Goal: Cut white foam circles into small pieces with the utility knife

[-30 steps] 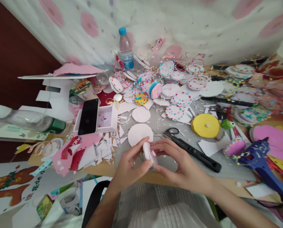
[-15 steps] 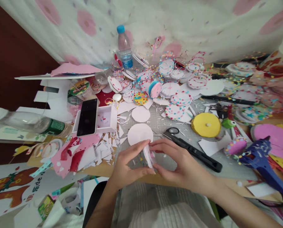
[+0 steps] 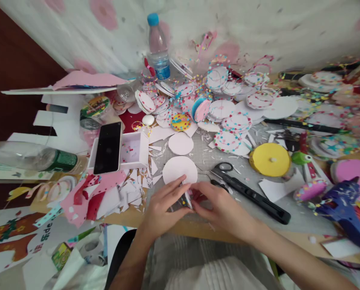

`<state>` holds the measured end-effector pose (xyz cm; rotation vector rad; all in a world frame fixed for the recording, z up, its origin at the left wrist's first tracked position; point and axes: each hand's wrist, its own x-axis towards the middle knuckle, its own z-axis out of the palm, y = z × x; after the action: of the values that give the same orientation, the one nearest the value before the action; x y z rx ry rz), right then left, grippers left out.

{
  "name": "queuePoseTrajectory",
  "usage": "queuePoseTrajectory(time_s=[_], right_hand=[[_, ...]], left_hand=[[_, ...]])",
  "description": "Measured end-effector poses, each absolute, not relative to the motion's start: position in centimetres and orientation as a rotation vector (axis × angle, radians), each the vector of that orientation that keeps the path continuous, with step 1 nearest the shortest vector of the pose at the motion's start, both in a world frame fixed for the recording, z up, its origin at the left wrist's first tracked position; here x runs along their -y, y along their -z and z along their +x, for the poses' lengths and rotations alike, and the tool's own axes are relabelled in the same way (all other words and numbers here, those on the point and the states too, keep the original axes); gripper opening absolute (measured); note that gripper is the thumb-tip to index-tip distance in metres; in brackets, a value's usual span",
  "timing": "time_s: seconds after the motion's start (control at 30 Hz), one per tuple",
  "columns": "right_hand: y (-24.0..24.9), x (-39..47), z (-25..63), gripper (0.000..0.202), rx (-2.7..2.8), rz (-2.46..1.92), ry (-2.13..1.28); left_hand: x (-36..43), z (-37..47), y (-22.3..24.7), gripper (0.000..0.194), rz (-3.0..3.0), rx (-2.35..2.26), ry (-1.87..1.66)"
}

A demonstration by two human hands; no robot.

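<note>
Near the table's front edge, my left hand (image 3: pixel 164 204) and my right hand (image 3: pixel 220 204) grip a small white paper disc (image 3: pixel 188 196) between them, held on its edge. Fingers cover much of it, so whether it is one layer or several I cannot tell. Just beyond my fingertips a white paper circle (image 3: pixel 178 169) lies flat, with a smaller white circle (image 3: pixel 181 143) behind it. Right of my right hand are scissors (image 3: pixel 225 166), partly under a black utility knife (image 3: pixel 255 197).
A yellow disc (image 3: pixel 270 159) and a blue glue gun (image 3: pixel 345 209) lie to the right. Decorated paper discs (image 3: pixel 232 121) crowd the back beside a water bottle (image 3: pixel 158 48). A phone (image 3: pixel 108 147) rests across a white box (image 3: pixel 134 149) on the left, near paper scraps (image 3: pixel 127 189).
My right hand has shifted left and its fingers have closed in around the disc, which is now more covered. The view has moved slightly; the things on the table look unmoved.
</note>
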<state>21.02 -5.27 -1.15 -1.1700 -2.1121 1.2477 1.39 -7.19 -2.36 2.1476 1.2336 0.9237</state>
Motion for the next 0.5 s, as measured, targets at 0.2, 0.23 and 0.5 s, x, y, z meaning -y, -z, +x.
queuePoseTrajectory(time_s=[0.2, 0.23, 0.5], right_hand=[[1.47, 5.19, 20.69, 0.02, 2.116, -1.206, -1.27], [1.46, 5.2, 20.67, 0.02, 2.121, -1.213, -1.27], [1.0, 4.57, 20.8, 0.021, 1.989, -1.179, -1.432]], left_hand=[[6.95, 1.08, 2.52, 0.057, 2.109, -1.263, -0.876], [6.88, 1.04, 2.53, 0.057, 2.108, -1.256, -0.869], [6.42, 0.54, 2.8, 0.06, 2.078, -1.225, -0.842]])
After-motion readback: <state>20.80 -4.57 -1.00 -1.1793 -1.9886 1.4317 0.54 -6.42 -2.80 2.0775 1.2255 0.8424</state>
